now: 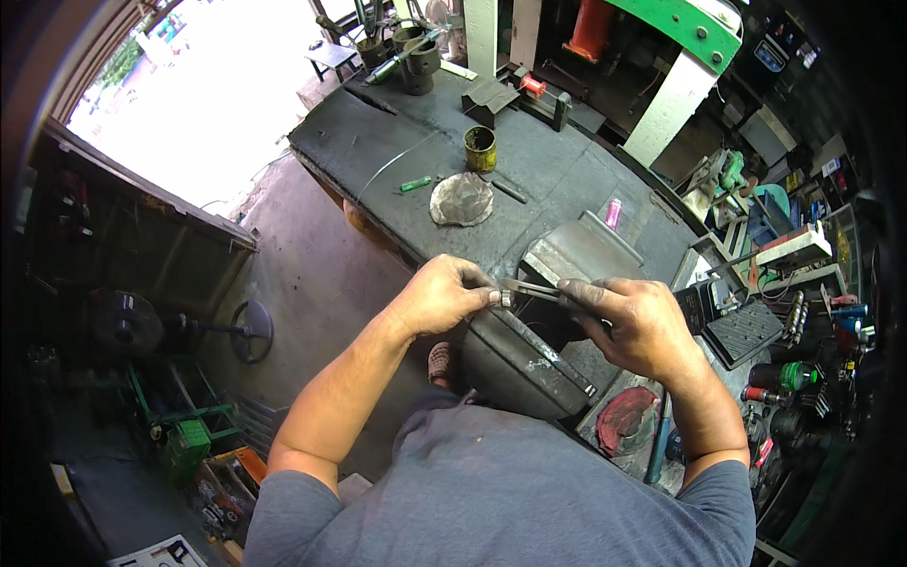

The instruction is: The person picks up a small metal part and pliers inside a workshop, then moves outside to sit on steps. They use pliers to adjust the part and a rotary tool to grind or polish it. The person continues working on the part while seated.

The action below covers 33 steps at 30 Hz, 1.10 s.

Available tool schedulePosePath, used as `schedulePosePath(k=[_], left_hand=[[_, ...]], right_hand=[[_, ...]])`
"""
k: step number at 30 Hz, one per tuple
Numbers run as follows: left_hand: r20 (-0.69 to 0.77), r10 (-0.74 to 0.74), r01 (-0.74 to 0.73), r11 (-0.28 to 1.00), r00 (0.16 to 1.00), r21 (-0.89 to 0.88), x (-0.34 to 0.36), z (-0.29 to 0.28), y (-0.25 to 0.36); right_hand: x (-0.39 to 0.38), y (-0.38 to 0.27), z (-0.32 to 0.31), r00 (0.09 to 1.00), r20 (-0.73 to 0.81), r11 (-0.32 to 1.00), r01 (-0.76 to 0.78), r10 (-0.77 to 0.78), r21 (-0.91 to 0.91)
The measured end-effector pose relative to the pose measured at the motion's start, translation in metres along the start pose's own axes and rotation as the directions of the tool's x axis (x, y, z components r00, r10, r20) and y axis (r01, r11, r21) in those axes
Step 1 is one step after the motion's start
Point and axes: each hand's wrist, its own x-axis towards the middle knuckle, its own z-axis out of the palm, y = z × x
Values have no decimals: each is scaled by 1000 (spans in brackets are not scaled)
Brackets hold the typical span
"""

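Over a large dark metal vise (529, 364), both hands meet at chest height. Thumb and fingers of my left hand (444, 295) pinch a small ridged, round metal part (507, 299). From the right, my right hand (628, 317) grips a slim flat metal tool (532, 287), perhaps a file, whose tip reaches the small part or lies just above it. The right fingertips are dark with grime, and the tool's rear end is hidden in that hand. Beyond the hands, the vise's broad grey rear body (576, 255) rests on the bench.
On the dark workbench (378, 142) stand a yellow-rimmed can (480, 149), a crumpled grey cloth (461, 198), a green cylinder (416, 184) and a pink tube (613, 214). A red cloth (628, 420) lies beside my right forearm. Cluttered tools crowd the right; a pedestal fan (128, 321) stands left.
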Motion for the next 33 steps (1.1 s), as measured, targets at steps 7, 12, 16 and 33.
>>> schedulePosePath(k=[7,12,16,33], left_hand=[[-38,61,-60,998,997,24,-1,2,0],[-20,-11,12,999,1000,47,-1,0,7],[-20,-29,29,998,999,47,-3,1,10],[-56,64,-64,998,996,-11,0,4,-2]], right_hand=[[-4,3,5,999,-39,1000,16,-17,-16],[-7,0,5,999,-33,998,4,-6,-57],[-8,-1,6,998,56,997,-7,11,-77],[-10,1,9,999,-41,1000,-29,30,8]])
